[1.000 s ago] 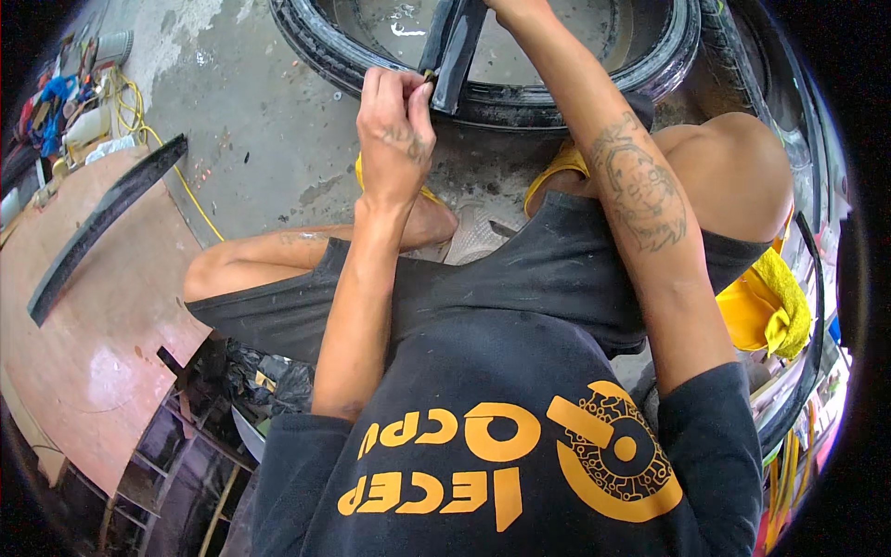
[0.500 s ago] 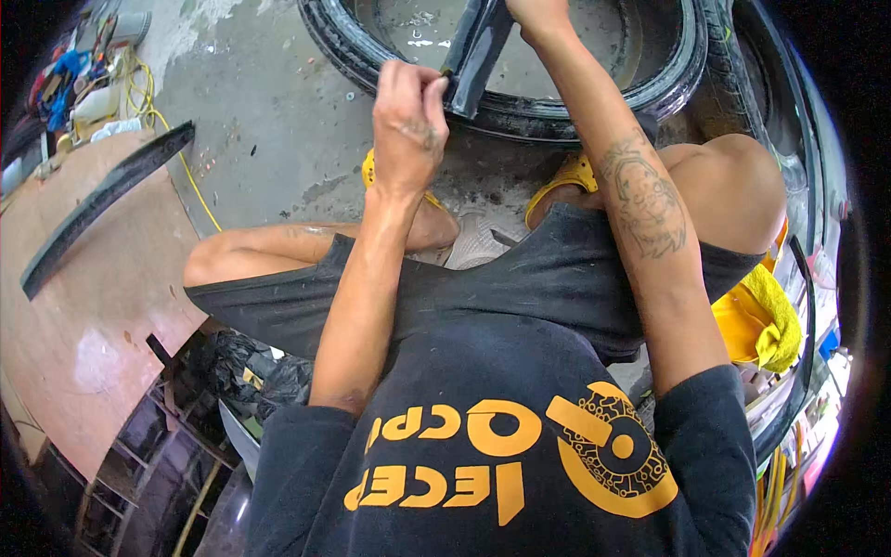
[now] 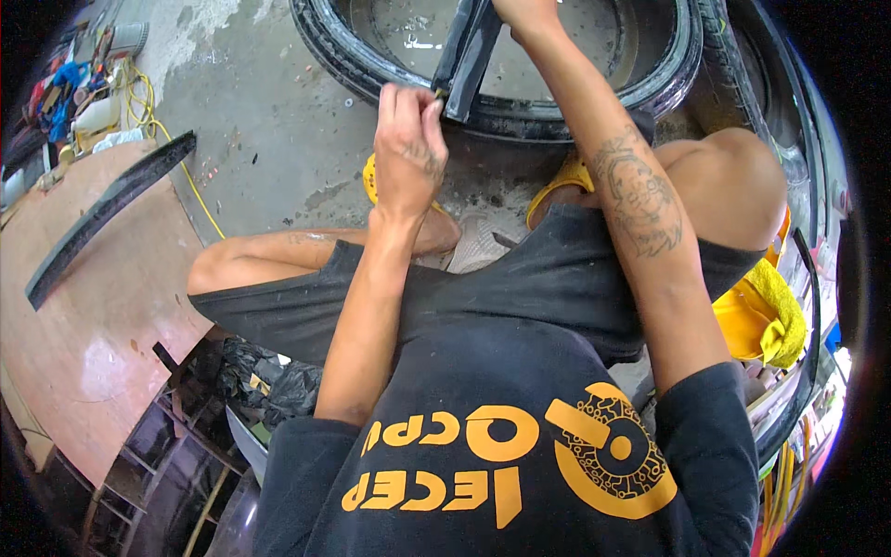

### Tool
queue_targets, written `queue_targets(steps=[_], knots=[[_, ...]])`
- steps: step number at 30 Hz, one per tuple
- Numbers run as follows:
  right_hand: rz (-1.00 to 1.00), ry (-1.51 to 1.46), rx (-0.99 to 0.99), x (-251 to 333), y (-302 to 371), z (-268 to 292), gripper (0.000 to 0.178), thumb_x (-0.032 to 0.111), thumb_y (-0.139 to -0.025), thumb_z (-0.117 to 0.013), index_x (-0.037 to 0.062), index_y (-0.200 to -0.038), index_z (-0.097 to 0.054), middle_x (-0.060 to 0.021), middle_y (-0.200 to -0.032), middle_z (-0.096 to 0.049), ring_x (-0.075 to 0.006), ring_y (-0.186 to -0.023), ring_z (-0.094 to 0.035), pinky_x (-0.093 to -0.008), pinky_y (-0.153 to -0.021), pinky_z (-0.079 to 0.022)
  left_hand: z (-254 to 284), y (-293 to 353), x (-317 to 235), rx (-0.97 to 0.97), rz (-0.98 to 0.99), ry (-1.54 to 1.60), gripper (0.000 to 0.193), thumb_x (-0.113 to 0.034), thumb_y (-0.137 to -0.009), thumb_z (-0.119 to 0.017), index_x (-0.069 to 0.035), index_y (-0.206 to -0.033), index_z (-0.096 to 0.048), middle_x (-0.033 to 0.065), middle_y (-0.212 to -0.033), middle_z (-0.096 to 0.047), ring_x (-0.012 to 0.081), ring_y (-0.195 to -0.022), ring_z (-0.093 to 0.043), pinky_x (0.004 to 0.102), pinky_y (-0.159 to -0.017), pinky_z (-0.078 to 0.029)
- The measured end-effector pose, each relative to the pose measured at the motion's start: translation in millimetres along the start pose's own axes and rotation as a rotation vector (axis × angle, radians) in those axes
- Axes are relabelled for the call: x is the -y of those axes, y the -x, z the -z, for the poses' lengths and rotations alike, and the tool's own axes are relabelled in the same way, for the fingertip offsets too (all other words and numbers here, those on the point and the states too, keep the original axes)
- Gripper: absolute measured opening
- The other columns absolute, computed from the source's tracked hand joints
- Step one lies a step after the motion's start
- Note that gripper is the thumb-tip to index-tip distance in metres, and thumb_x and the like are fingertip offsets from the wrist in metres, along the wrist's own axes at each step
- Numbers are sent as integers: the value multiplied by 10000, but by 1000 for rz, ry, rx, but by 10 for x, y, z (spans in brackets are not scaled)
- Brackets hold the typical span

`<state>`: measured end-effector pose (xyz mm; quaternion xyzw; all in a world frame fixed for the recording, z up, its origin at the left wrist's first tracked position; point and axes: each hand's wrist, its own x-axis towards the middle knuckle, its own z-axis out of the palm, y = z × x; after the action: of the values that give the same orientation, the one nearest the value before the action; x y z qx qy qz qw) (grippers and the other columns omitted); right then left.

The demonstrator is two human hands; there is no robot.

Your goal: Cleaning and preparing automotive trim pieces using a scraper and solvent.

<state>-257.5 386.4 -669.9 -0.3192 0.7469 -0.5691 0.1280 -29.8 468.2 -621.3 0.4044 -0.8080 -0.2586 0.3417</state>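
Note:
A long black rubber strip (image 3: 475,65), folded lengthwise, stands slantwise over a large black tyre (image 3: 515,123) lying on the floor. At the strip's upper end my right hand (image 3: 529,13) is closed on it, its fingers partly cut off by the top edge of the picture. My left hand (image 3: 409,139) is beside the strip's lower left edge, thumb and fingers pinched together. A tiny yellowish bit (image 3: 441,94) shows at the fingertips; what exactly the pinch holds is too small to make out.
Left lies a wooden board (image 3: 111,278) with a curved black strip (image 3: 111,218) on it. A yellow cable (image 3: 200,195) runs past clutter. Black plastic bags (image 3: 278,385) lie near my left knee, a yellow cloth (image 3: 784,320) at right. Another tyre (image 3: 729,65) leans at upper right.
The strip and the tyre appear slightly further left in the picture. Both hands keep their places on or beside the strip, with only a slight shift.

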Motion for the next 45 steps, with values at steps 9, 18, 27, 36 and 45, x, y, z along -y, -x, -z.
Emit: queue_targets(steps=[9, 18, 27, 36, 45], knots=[[-12, -15, -5, 63, -12, -45, 507, 162, -855, -548, -43, -1310, -456, -341, -1134, -659, -503, -1117, -632, -492, -1002, -485, 119, 129, 22, 17, 55, 34, 53, 8, -928, -665, 35, -943, -623, 150, -877, -583, 252, -701, -597, 348, -643, -496], [11, -38, -8, 12, -68, 47, 517, 148, -839, -548, -43, -1312, -463, -349, -1169, -646, -486, -1132, -634, -495, -1004, -487, 43, -1, -41, -7, 4, 34, 87, -25, -916, -703, 21, -970, -652, 154, -890, -599, 280, -765, -619, 371, -689, -505], [-71, 134, 29, 60, -6, -28, 599, 164, -855, -539, -99, -1372, -389, -386, -1129, -647, -524, -1117, -627, -512, -1022, -477, -35, -92, 38, 44, -46, 53, 67, 20, -902, -671, 29, -952, -626, 170, -894, -595, 324, -758, -616, 387, -691, -501], [-60, 68, 13, 83, -13, -99, 570, 153, -853, -538, -106, -1336, -379, -412, -1137, -632, -558, -1116, -611, -534, -1030, -470, 94, 52, 33, 71, 35, 66, 50, -9, -922, -666, 20, -947, -633, 175, -869, -597, 336, -744, -609, 401, -669, -494], [-71, 1, 76, 148, 97, -202, 554, 170, -841, -541, -93, -1308, -403, -402, -1109, -640, -550, -1103, -620, -530, -1005, -486, 504, 237, -60, 108, 128, -20, 58, -14, -928, -677, 24, -952, -641, 157, -864, -605, 280, -709, -606, 366, -664, -500]])
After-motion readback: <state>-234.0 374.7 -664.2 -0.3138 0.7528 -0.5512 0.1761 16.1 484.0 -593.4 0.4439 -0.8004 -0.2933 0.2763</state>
